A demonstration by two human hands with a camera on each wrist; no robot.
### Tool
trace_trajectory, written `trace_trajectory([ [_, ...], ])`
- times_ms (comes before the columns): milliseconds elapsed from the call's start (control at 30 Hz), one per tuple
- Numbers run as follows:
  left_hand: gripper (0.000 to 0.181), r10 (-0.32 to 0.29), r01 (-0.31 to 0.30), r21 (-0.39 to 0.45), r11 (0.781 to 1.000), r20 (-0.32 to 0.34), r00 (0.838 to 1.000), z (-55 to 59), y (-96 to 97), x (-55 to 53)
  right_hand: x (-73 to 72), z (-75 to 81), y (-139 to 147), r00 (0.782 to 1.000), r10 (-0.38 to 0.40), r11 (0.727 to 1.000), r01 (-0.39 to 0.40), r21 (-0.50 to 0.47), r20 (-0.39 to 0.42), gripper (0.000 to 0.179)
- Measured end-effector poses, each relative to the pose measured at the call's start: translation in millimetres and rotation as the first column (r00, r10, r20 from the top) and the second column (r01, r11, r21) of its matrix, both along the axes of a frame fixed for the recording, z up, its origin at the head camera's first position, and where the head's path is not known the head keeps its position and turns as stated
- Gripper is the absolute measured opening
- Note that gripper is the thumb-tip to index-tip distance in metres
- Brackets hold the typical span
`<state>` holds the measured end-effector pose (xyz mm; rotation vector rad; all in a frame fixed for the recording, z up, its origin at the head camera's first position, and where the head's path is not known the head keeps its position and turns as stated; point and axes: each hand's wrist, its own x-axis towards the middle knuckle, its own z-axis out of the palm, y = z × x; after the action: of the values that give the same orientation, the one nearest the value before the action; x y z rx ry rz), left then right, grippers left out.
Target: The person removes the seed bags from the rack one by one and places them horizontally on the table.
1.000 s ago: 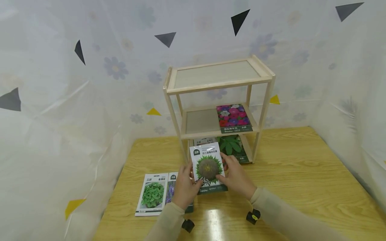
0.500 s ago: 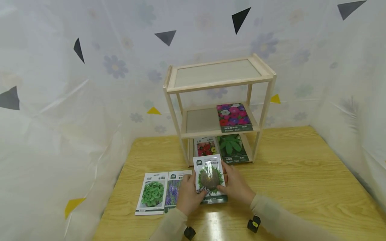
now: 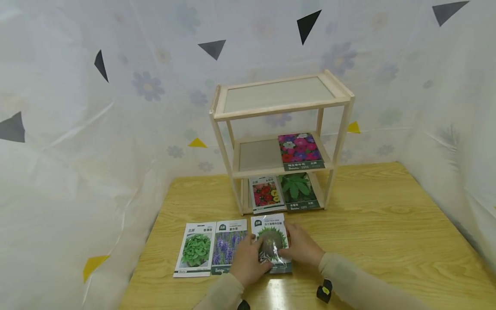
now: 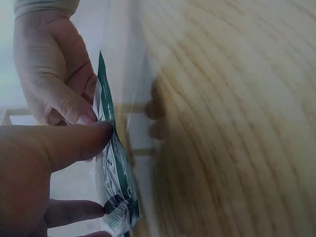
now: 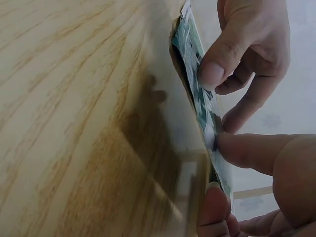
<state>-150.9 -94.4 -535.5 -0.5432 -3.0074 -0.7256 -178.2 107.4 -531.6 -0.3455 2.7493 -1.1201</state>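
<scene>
A white seed packet (image 3: 271, 239) with a sunflower-head picture lies on the wooden table in front of the rack. On its left and lower part, the thumb and fingertips of my left hand (image 3: 248, 262) press against the printed face. My right hand (image 3: 302, 245) pinches the packet's right edge, thumb on the face and fingers at the side and underneath, as the right wrist view shows. To the left lie a lavender seed packet (image 3: 224, 247) and a mint-like green-leaf packet (image 3: 196, 247), side by side.
A three-tier wooden rack (image 3: 283, 114) stands behind. Its middle shelf bears a petunia-like flower packet (image 3: 300, 150). Down on the bottom shelf are a red-and-yellow flower packet (image 3: 265, 194) and a green-leaf packet (image 3: 297, 189). A patterned sheet (image 3: 155, 129) hangs behind the table (image 3: 368, 224).
Both hands have lowered the sunflower packet toward me from in front of the rack onto the table. My left hand has shifted from its left edge onto its face, and the lavender packet is uncovered.
</scene>
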Motion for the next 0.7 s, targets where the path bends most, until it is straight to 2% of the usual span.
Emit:
trace_trajectory([
  [133,0.082,-0.039,0.04,-0.054,0.998,0.03,0.999,-0.8,0.8,2.4,-1.0,-3.8,-0.5,1.0,0.007,1.0,-0.007,-0.005,0.019,0.094],
  [267,0.089,-0.053,0.062,-0.089,0.994,0.096,0.994,1.5,1.0,3.4,-5.1,-8.9,-2.1,0.999,0.029,1.0,-0.029,-0.002,0.02,0.088],
  [367,0.094,-0.066,0.081,-0.128,0.988,0.114,0.991,1.8,0.9,3.1,-8.8,-12.8,-3.6,0.999,0.027,0.999,-0.028,0.019,0.041,0.088],
  [500,0.094,-0.08,0.097,-0.172,0.98,0.101,0.992,-1.7,0.5,1.6,-12.1,-17.8,-6.1,0.998,0.023,0.998,-0.026,0.063,0.057,0.091],
  [700,0.09,-0.112,0.117,-0.255,0.96,0.035,0.993,-8.0,-2.5,-1.2,-14.6,-20.7,-10.1,0.998,0.027,0.997,-0.03,0.066,0.055,0.091],
])
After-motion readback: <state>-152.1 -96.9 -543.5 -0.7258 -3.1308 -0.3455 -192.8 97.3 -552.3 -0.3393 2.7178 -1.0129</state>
